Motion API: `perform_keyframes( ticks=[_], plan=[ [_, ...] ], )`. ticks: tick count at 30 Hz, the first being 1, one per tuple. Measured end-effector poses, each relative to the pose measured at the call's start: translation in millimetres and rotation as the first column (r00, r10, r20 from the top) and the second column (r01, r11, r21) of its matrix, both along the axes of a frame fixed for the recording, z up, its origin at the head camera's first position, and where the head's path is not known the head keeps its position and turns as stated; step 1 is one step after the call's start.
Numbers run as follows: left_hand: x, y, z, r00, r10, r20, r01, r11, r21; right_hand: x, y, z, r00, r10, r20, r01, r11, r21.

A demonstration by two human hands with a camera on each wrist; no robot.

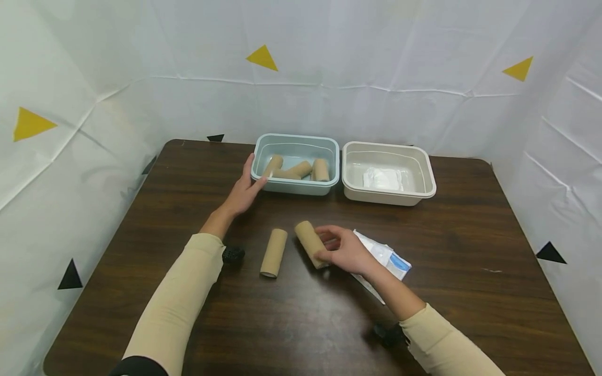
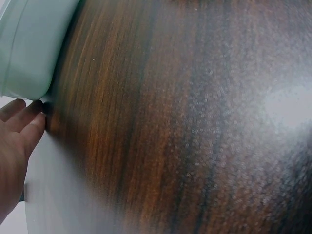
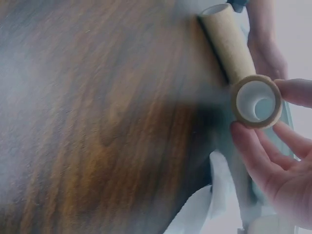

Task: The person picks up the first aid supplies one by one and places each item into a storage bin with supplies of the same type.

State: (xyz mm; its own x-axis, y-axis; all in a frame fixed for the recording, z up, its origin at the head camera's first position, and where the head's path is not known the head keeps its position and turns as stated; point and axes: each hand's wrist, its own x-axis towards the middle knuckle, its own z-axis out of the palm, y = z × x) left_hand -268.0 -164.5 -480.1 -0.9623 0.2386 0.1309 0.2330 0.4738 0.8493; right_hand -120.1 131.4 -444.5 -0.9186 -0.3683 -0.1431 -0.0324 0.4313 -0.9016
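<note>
My right hand [image 1: 348,249] pinches a cardboard toilet-roll tube [image 1: 309,243] between thumb and fingers. In the right wrist view this tube [image 3: 257,101] shows its open end. A second cardboard tube [image 1: 274,253] lies on the table to its left. My left hand [image 1: 241,192] touches the left front corner of the light-blue bin [image 1: 301,187], thumb near the front rim and fingers along the side. The left wrist view shows the fingers [image 2: 31,129] fairly straight against the bin's outside. Several cardboard tubes [image 1: 321,170] lie inside that bin.
A beige bin [image 1: 388,196] stands right of the blue one, with a white crumpled item [image 1: 382,178] inside. Flat white plastic packaging with a blue patch [image 1: 397,262] lies beneath and beside my right wrist. White sheeting [image 1: 329,47] surrounds the dark wooden table [image 1: 470,250].
</note>
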Motion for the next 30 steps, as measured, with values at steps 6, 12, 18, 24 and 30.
perform_keyframes(
  ticks=[6,12,18,24,30],
  plan=[
    [-0.1,-0.4,-1.6,1.0,-0.002,-0.006,0.002,1.0,-0.001,-5.7,-2,12.7,0.978,-0.072,0.195,0.113,0.971,-0.21],
    [-0.6,-0.5,-1.8,1.0,-0.007,-0.006,0.007,1.0,-0.001,-16.0,-6,29.2,0.916,-0.073,0.395,0.264,0.85,-0.456],
    [-1.9,-0.2,-1.6,1.0,-0.005,-0.006,0.005,1.0,0.001,-32.9,-11,40.9,0.886,-0.094,0.455,0.365,0.747,-0.556],
    [-2.5,-0.3,-2.3,1.0,-0.008,-0.008,0.008,1.0,0.009,-54.8,-13,47.8,0.859,-0.153,0.489,0.451,0.678,-0.581],
    [-1.2,0.3,-1.1,1.0,-0.003,0.004,0.003,1.0,0.008,-78.3,-16,52.0,0.838,-0.243,0.488,0.509,0.67,-0.54]
  ],
)
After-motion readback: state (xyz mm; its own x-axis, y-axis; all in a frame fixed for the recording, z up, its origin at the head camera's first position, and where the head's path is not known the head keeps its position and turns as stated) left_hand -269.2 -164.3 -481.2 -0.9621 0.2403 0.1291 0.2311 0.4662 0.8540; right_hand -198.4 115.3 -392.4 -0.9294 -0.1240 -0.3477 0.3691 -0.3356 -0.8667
